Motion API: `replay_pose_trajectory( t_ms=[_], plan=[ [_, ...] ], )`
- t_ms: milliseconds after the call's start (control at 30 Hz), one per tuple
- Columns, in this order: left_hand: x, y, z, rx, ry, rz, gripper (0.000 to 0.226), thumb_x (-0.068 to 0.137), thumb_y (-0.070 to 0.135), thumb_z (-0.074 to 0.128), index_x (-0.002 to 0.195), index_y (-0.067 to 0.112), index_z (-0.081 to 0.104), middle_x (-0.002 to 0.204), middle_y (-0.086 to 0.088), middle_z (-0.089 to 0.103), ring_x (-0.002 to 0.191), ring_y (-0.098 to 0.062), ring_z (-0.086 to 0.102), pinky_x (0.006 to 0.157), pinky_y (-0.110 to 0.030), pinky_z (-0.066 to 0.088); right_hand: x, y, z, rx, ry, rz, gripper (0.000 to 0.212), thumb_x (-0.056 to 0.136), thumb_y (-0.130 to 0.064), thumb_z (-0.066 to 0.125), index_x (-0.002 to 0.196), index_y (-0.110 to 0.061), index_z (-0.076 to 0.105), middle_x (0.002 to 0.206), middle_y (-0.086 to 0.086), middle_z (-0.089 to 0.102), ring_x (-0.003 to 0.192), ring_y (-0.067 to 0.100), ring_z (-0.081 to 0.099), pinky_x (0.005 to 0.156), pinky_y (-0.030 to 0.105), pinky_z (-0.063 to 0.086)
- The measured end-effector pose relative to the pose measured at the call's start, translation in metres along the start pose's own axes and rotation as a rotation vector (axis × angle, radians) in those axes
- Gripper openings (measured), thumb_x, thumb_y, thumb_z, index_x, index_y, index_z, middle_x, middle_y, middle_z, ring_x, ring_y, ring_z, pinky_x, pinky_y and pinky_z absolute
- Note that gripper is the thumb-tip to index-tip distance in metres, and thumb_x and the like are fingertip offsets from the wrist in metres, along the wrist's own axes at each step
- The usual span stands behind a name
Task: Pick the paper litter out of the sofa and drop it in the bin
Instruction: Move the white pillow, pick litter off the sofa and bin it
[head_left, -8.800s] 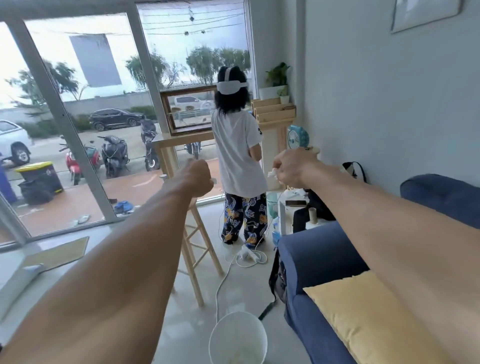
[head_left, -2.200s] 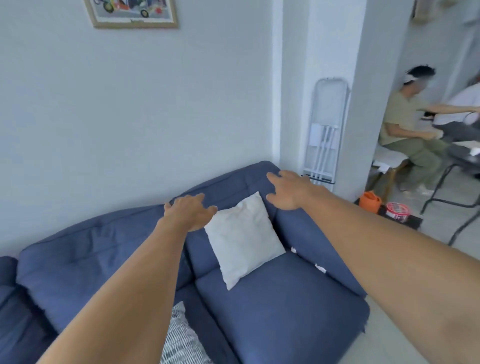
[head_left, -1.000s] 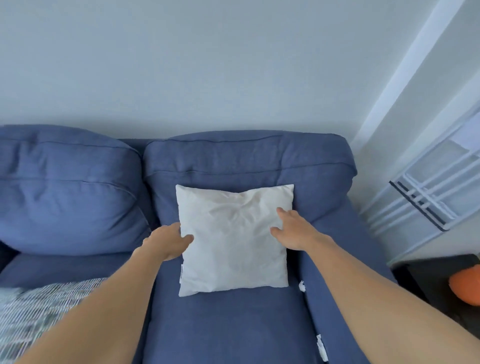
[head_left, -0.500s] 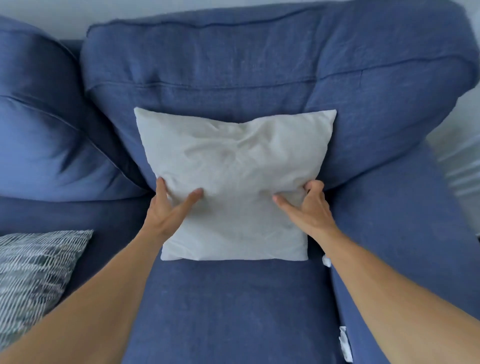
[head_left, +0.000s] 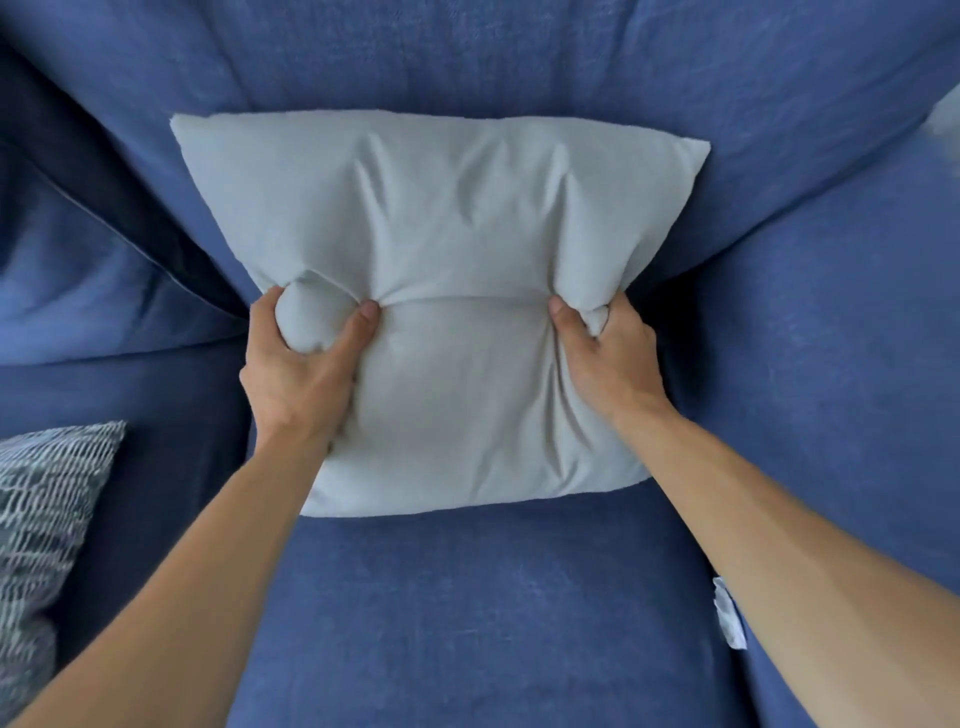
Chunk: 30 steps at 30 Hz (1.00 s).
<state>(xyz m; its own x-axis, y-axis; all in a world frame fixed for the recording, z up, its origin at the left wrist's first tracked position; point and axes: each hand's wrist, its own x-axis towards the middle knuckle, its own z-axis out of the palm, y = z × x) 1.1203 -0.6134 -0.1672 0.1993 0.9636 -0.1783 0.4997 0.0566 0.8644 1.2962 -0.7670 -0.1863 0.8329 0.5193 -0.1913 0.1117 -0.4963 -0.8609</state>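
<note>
A pale grey cushion leans against the back of the blue sofa. My left hand grips its left side, bunching the fabric in the fist. My right hand grips its right side the same way. A white scrap of paper litter is wedged in the gap between the seat cushion and the right armrest, partly hidden by my right forearm. The bin is out of view.
A striped grey-and-white cushion lies on the neighbouring seat at the left edge. The sofa's right armrest rises beside the seat.
I have leaned closer to the sofa. Both hands have gone from resting on the grey cushion's lower sides to clenching its fabric firmly.
</note>
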Motion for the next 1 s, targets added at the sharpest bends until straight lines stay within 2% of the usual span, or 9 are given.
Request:
replay_pose_trajectory(
  t_ms=[100, 200, 333, 467, 600, 667, 767, 867, 1000],
  plan=[
    [-0.021, 0.005, -0.014, -0.004, -0.005, -0.029, 0.067, 0.072, 0.052, 0.077, 0.129, 0.036, 0.048, 0.096, 0.029, 0.052, 0.087, 0.005, 0.052, 0.068, -0.007, 0.035, -0.021, 0.000, -0.009, 0.014, -0.009, 0.040, 0.021, 0.094, -0.035, 0.059, 0.108, -0.019, 0.059, 0.084, -0.024, 0.057, 0.075, -0.009, 0.053, 0.064, -0.003, 0.039],
    [-0.044, 0.009, -0.026, -0.014, -0.025, -0.084, 0.062, 0.071, 0.053, 0.078, 0.124, 0.038, 0.051, 0.092, 0.027, 0.056, 0.082, 0.010, 0.052, 0.064, -0.010, 0.038, -0.046, -0.008, -0.023, 0.007, -0.024, 0.093, 0.013, 0.094, -0.037, 0.058, 0.101, -0.027, 0.055, 0.080, -0.021, 0.058, 0.067, -0.017, 0.052, 0.058, -0.004, 0.036],
    [-0.084, -0.002, -0.039, 0.010, -0.064, -0.180, 0.054, 0.072, 0.052, 0.078, 0.117, 0.043, 0.049, 0.091, 0.025, 0.057, 0.078, 0.009, 0.054, 0.050, -0.003, 0.038, -0.088, -0.002, -0.036, 0.003, -0.031, 0.138, 0.011, 0.094, -0.032, 0.059, 0.103, -0.028, 0.055, 0.081, -0.024, 0.057, 0.068, -0.027, 0.050, 0.059, -0.006, 0.035],
    [-0.126, -0.037, -0.057, 0.085, -0.089, -0.269, 0.057, 0.070, 0.054, 0.078, 0.119, 0.042, 0.050, 0.095, 0.025, 0.059, 0.087, 0.005, 0.056, 0.065, -0.012, 0.042, -0.141, 0.024, -0.034, -0.016, -0.076, 0.234, 0.016, 0.094, -0.030, 0.059, 0.110, -0.028, 0.056, 0.085, -0.029, 0.055, 0.073, -0.027, 0.050, 0.063, -0.006, 0.036],
    [-0.157, -0.083, -0.074, 0.191, -0.089, -0.424, 0.071, 0.065, 0.062, 0.077, 0.127, 0.042, 0.049, 0.105, 0.017, 0.062, 0.100, -0.015, 0.060, 0.088, -0.037, 0.052, -0.189, 0.057, -0.013, -0.011, -0.164, 0.394, 0.029, 0.095, -0.031, 0.058, 0.123, -0.023, 0.057, 0.091, -0.032, 0.054, 0.094, -0.001, 0.057, 0.073, 0.006, 0.038],
    [-0.159, -0.092, -0.075, 0.240, -0.088, -0.440, 0.074, 0.064, 0.065, 0.075, 0.129, 0.042, 0.047, 0.109, 0.014, 0.061, 0.103, -0.018, 0.058, 0.087, -0.037, 0.050, -0.196, 0.063, -0.009, -0.020, -0.180, 0.420, 0.032, 0.095, -0.033, 0.058, 0.126, -0.024, 0.055, 0.093, -0.032, 0.054, 0.095, 0.000, 0.057, 0.074, 0.006, 0.038],
    [-0.155, -0.100, -0.073, 0.294, -0.119, -0.433, 0.080, 0.064, 0.070, 0.072, 0.133, 0.042, 0.043, 0.112, 0.011, 0.060, 0.105, -0.021, 0.057, 0.086, -0.038, 0.049, -0.194, 0.069, -0.008, -0.029, -0.185, 0.431, 0.032, 0.094, -0.036, 0.059, 0.124, -0.025, 0.055, 0.094, -0.031, 0.055, 0.083, -0.014, 0.053, 0.066, -0.001, 0.038],
    [-0.155, -0.102, -0.078, 0.370, -0.168, -0.453, 0.091, 0.058, 0.080, 0.065, 0.136, 0.045, 0.033, 0.121, 0.008, 0.057, 0.111, -0.026, 0.055, 0.092, -0.049, 0.049, -0.195, 0.067, -0.013, -0.071, -0.201, 0.477, 0.033, 0.090, -0.042, 0.062, 0.117, -0.027, 0.052, 0.093, -0.024, 0.058, 0.080, -0.010, 0.054, 0.062, 0.008, 0.039],
    [-0.151, -0.095, -0.085, 0.480, -0.210, -0.471, 0.108, 0.054, 0.085, 0.063, 0.143, 0.040, 0.019, 0.138, 0.002, 0.046, 0.121, -0.031, 0.049, 0.094, -0.054, 0.044, -0.193, 0.060, -0.026, -0.202, -0.261, 0.583, 0.046, 0.080, -0.056, 0.067, 0.108, -0.026, 0.045, 0.095, -0.011, 0.058, 0.080, 0.003, 0.057, 0.059, 0.022, 0.044]
  ],
)
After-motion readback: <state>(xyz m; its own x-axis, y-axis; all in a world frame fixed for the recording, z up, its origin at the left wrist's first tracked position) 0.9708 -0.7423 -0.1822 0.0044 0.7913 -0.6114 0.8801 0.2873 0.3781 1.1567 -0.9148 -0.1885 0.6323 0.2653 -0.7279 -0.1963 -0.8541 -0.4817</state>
